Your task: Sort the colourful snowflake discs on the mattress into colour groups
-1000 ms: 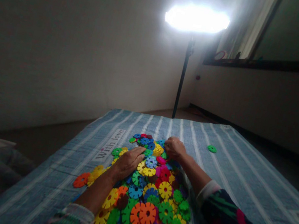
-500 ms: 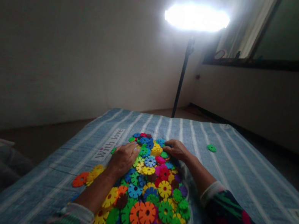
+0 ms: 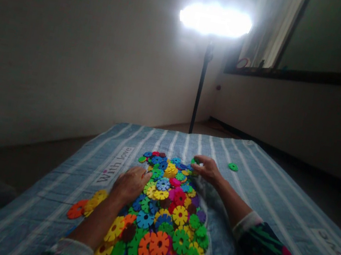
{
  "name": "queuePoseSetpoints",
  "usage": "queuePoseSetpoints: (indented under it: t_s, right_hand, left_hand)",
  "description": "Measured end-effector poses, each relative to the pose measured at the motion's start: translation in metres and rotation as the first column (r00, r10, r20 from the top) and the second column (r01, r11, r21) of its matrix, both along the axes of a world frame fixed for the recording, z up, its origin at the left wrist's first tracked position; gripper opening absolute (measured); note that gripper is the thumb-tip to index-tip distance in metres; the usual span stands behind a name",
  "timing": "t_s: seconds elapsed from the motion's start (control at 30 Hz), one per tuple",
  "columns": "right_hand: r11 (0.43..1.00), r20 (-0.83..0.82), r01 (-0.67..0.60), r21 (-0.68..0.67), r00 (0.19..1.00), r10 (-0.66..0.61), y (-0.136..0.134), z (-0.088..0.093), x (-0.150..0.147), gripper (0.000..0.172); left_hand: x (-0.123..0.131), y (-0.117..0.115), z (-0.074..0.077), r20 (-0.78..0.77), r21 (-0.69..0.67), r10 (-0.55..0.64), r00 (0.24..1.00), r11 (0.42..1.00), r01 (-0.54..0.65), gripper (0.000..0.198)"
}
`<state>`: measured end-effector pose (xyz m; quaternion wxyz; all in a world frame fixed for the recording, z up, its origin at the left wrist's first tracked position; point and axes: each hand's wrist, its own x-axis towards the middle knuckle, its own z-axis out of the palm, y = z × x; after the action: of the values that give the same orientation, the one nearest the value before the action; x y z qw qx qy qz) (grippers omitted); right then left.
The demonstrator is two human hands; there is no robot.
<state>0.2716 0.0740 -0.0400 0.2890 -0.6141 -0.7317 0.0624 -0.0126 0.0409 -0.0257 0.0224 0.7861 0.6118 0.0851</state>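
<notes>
Right hand (image 3: pixel 207 169): grip narrow, fingertips pinching a green snowflake disc (image 3: pixel 195 162) at the far edge of the disc pile (image 3: pixel 168 215) on the striped bedsheet (image 3: pixel 260 196). Left hand (image 3: pixel 130 184): flat and spread on the pile. Judgement: lift the disc straight up while the left presses its neighbours down, so slotted rims don't snag.

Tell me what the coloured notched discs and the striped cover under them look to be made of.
Discs: probably moulded plastic, smooth and slightly glossy, judging by the bright solid colours and crisp, identical notched rims.
Striped cover: apparently woven fabric with a matte finish. It rumples softly beside the pile and carries printed lettering.
</notes>
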Motion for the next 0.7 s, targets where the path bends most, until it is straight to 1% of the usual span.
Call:
queuePoseSetpoints:
  t_s: [0.1, 0.2, 0.27, 0.33, 0.47, 0.7]
  right_hand:
    - [0.986, 0.041, 0.166, 0.016, 0.985, -0.167, 0.003, -0.004, 0.042, 0.025]
    - [0.947, 0.086, 0.320, 0.020, 0.943, -0.320, 0.002, -0.010, 0.088, 0.029]
    - [0.924, 0.118, 0.382, 0.010, 0.917, -0.380, -0.001, -0.014, 0.113, 0.027]
    - [0.912, 0.151, 0.411, -0.003, 0.902, -0.406, -0.003, -0.017, 0.130, 0.025]
    - [0.918, 0.206, 0.395, -0.024, 0.901, -0.382, 0.001, -0.023, 0.145, 0.025]
    - [0.931, 0.282, 0.360, -0.054, 0.900, -0.332, 0.004, -0.034, 0.148, 0.025]
  left_hand:
    - [0.000, 0.002, -0.001, 0.009, -0.008, -0.027, 1.000, 1.000, 0.027, 0.033]
    - [-0.001, 0.003, -0.003, 0.020, -0.002, -0.039, 0.999, 0.999, 0.039, 0.033]
    - [-0.002, 0.004, -0.004, 0.021, -0.003, -0.038, 0.999, 0.999, 0.038, 0.033]
    - [-0.002, 0.005, -0.005, 0.021, -0.002, -0.038, 0.999, 0.999, 0.038, 0.032]
    - [-0.004, 0.007, -0.008, 0.024, 0.012, -0.055, 0.998, 0.998, 0.055, 0.032]
    - [-0.003, 0.005, -0.009, 0.021, 0.016, -0.047, 0.999, 0.999, 0.047, 0.031]
